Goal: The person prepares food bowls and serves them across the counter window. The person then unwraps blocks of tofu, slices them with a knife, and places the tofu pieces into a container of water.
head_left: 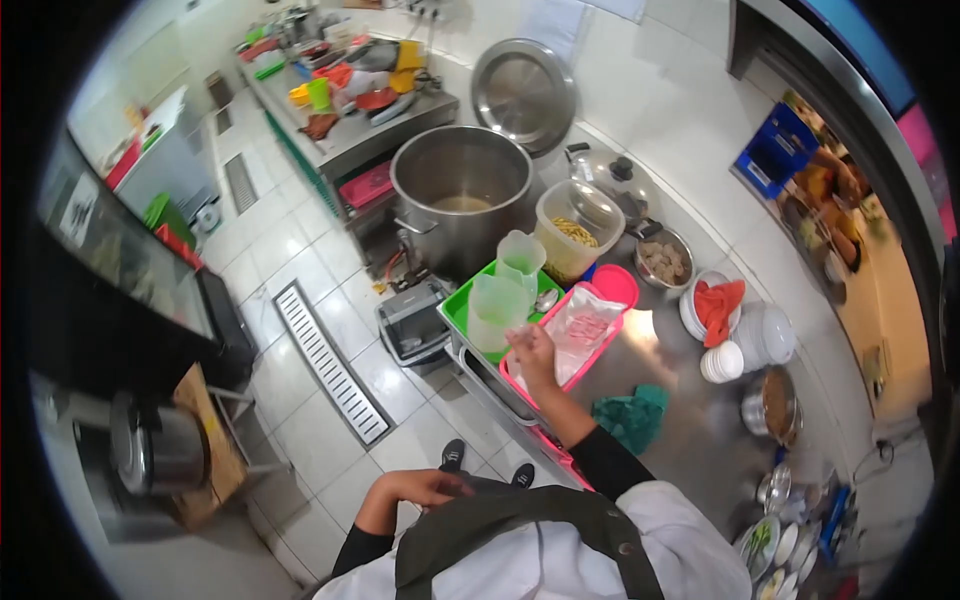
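Right hand (534, 352) hiding part of pink tray (598, 353), grip impossible to tell, left hand (425, 487) near apron (425, 565), tips hard to make out, grip also unclear

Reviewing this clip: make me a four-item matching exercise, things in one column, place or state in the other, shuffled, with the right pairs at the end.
Things
1. Green tray
2. Big pot
3. Large round lid
4. Left hand

Place or state
A. Leaning against the wall
B. Close to the person's clothes
C. Has two pitchers standing in it
D. Standing uncovered

Right pairs: 1-C, 2-D, 3-A, 4-B
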Action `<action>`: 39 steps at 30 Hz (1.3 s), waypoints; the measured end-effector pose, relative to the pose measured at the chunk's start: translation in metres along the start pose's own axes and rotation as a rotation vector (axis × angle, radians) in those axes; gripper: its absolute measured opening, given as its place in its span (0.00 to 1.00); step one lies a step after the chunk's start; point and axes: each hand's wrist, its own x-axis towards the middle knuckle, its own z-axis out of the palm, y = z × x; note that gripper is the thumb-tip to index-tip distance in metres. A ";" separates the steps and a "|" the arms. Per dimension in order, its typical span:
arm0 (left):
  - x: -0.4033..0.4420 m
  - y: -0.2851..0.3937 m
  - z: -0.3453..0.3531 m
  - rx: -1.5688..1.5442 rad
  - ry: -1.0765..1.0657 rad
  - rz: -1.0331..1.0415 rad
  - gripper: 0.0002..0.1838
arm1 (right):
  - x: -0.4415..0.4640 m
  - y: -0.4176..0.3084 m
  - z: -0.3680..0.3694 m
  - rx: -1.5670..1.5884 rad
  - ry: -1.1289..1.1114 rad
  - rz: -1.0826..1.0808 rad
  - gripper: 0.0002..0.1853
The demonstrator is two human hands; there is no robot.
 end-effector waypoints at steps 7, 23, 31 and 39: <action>-0.058 0.024 -0.058 -0.006 -0.151 -0.169 0.28 | 0.038 0.131 0.040 -0.310 0.086 -0.151 0.15; 0.204 0.028 0.153 0.718 -0.749 -0.431 0.26 | -0.629 0.226 -0.100 -0.270 0.707 0.879 0.19; 0.241 -0.009 0.313 0.965 -0.999 -0.458 0.24 | -0.851 0.351 -0.104 -0.091 1.409 1.088 0.21; 0.319 -0.067 0.420 1.016 -1.273 -0.396 0.22 | -0.822 0.320 -0.093 -0.019 1.368 0.839 0.29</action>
